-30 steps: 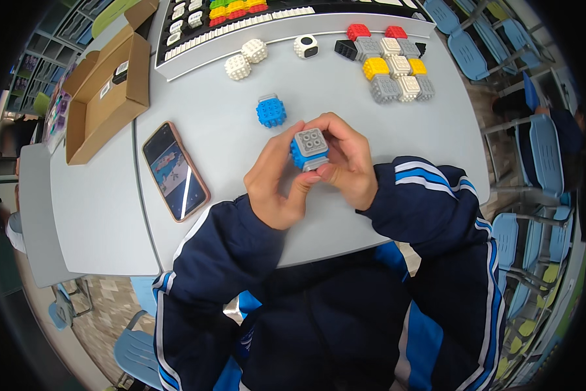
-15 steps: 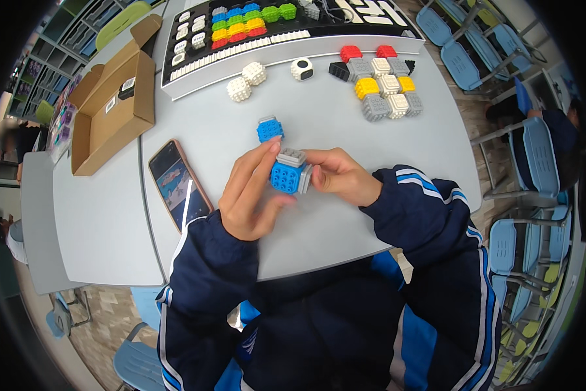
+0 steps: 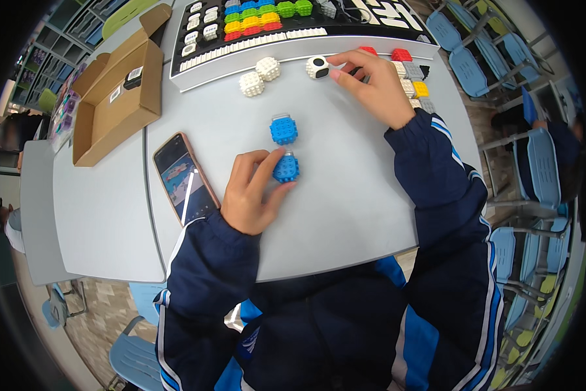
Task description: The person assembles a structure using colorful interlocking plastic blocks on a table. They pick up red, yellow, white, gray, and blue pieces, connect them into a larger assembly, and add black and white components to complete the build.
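Left grip (image 3: 249,195): crooked about near block (image 3: 286,168), index at its far edge, thumb at its near edge. Could not tell how firmly closed.

Right grip (image 3: 374,88): set at white cube (image 3: 317,67), index and thumb tips at its right side. Could not tell whether closed on it or merely touching.

Near block: blue, studded, grey piece at far edge. Lay within the left grip's span. Seemed best steadied by opposite sides, with light, even pressure, clear of the grey piece.

Far block (image 3: 284,130): blue, studded, likewise grey at far edge. Stood just beyond left index, on bench (image 3: 345,195). Called for a still left grip, lest a fingertip nudge it.

White cube: rounded, black patches. Lay beyond and right of left grip, just left of right fingertips. Judged better taken across opposite faces, tips past the middle, than pinched at one edge.

Cluster (image 3: 412,70): red, yellow, white, grey. Lay right of right grip, partly hidden behind it. Wanted clearance from knuckles and cuff.

White pair (image 3: 259,77): studded, touching each other. Lay left of right grip, beyond left grip.

Tray (image 3: 384,45): beyond both grips.

Phone (image 3: 185,176): left of left grip, lower end by the cuff. Deserved a careful wrist.
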{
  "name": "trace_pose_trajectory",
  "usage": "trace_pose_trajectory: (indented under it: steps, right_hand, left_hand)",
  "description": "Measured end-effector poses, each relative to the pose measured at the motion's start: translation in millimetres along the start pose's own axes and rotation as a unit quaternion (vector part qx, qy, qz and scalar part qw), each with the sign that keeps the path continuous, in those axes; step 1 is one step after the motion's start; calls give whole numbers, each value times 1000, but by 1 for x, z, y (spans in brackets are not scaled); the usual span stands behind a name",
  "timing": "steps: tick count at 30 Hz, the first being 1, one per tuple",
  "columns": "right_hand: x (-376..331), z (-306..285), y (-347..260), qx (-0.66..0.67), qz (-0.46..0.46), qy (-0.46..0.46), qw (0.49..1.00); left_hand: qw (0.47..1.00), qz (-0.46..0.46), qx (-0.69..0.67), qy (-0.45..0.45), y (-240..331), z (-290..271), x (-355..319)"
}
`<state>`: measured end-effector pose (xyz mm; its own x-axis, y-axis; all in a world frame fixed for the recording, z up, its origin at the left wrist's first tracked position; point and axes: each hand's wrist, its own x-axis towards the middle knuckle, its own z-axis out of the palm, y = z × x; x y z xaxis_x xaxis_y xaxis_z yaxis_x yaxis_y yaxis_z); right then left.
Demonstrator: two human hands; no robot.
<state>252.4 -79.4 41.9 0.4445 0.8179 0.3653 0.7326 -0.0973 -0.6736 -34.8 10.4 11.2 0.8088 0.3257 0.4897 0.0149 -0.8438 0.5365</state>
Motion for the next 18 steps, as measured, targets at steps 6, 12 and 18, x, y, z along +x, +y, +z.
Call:
trace_pose_trajectory:
  steps: [6, 12, 18]
  right_hand:
    - [13, 20, 15, -86, -81, 15, 993]
    - [21, 37, 24, -159, -101, -12, 982]
    - [25, 16, -6, 36, -115, -143, 982]
  left_hand:
    - [999, -3, 19, -32, 2, 2, -2]
    - [996, 14, 88, 5, 18, -11, 2]
    - [989, 49, 54, 128, 11, -9, 6]
